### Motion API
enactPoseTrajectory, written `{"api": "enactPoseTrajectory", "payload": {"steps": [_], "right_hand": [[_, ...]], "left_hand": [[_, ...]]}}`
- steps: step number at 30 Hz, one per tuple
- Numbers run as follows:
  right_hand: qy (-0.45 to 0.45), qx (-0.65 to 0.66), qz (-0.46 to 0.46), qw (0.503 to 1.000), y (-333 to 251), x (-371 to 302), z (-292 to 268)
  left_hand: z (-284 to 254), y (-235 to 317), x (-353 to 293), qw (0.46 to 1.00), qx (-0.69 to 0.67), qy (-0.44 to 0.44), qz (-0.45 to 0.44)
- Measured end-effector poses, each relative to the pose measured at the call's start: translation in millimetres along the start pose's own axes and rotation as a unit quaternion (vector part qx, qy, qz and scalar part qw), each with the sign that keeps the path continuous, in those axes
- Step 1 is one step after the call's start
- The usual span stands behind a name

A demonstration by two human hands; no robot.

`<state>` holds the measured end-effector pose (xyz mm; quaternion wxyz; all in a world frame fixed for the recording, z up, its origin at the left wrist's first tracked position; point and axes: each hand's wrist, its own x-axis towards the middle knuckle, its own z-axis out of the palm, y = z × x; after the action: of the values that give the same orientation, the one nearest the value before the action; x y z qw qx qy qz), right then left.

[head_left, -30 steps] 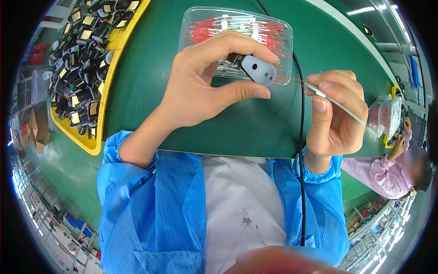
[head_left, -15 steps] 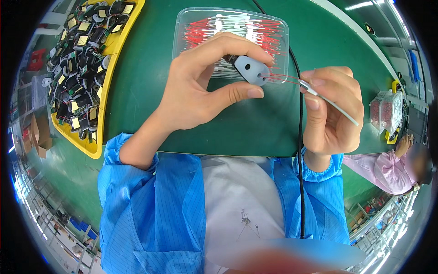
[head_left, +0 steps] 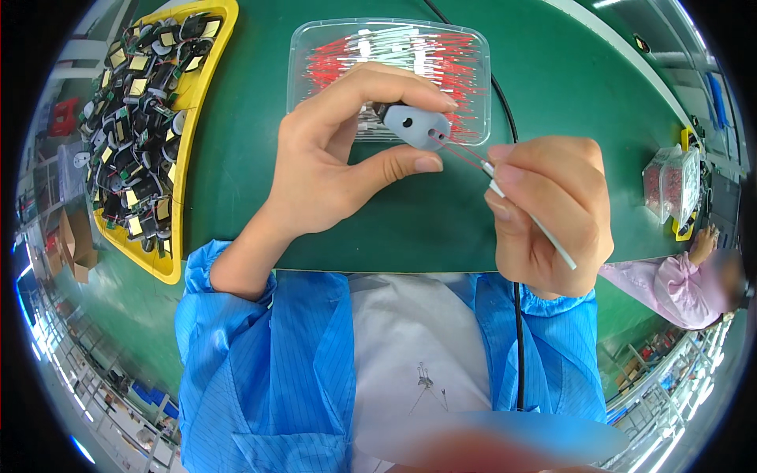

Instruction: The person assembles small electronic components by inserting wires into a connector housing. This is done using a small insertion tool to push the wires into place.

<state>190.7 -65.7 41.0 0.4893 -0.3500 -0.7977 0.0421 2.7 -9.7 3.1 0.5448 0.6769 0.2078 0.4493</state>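
Note:
Between thumb and fingers, my left hand (head_left: 331, 154) holds a small grey plastic housing (head_left: 408, 124) with a few dark round holes in its face. Thin red wires (head_left: 464, 153) run from the hole at its right end. They lead to a white connector with a pale sleeve (head_left: 544, 229), pinched by my right hand (head_left: 556, 209). The wires' ends inside the housing are hidden. Behind my left hand stands a clear plastic box (head_left: 469, 140) filled with red and white wire leads (head_left: 394, 47).
At the left is a yellow tray (head_left: 189, 142) heaped with black assemblies (head_left: 142, 118). A black cable (head_left: 505, 102) crosses the green table (head_left: 378, 244) past my right hand. Far right, another clear box (head_left: 666, 185) stands near a person in a pink sleeve (head_left: 670, 288).
Both hands have shifted a little to the left. My right hand has come closer to the housing and lower, so the red wires now slant downward and the pale sleeve points more steeply down.

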Motion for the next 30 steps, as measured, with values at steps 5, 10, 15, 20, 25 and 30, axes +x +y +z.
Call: {"api": "enactPoseTrajectory", "payload": {"steps": [5,10,15,20,25,30], "right_hand": [[-0.021,-0.007,-0.002,1.0,2.9,-1.1,-2.7],[0.012,-0.018,0.004,1.0,0.9,-3.1,2.2],[0.023,-0.016,0.006,1.0,-0.8,-4.5,2.9],[0.004,-0.011,-0.004,1.0,-0.3,-4.5,3.5],[0.006,-0.008,-0.007,1.0,2.3,-4.0,4.4],[0.008,0.032,0.005,0.999,9.5,-4.7,1.9]], "left_hand": [[-0.8,-6.2,2.6,0.999,0.018,-0.013,0.037],[-0.6,-5.1,1.8,0.999,0.02,-0.014,0.035],[0.1,-3.9,1.3,1.0,0.012,-0.009,0.021],[0.2,-3.8,0.2,1.0,0.015,-0.006,0.016],[-1.1,-3.2,1.1,0.999,0.044,-0.017,0.024],[-1.0,-3.2,1.2,0.999,0.047,-0.02,0.016]]}}
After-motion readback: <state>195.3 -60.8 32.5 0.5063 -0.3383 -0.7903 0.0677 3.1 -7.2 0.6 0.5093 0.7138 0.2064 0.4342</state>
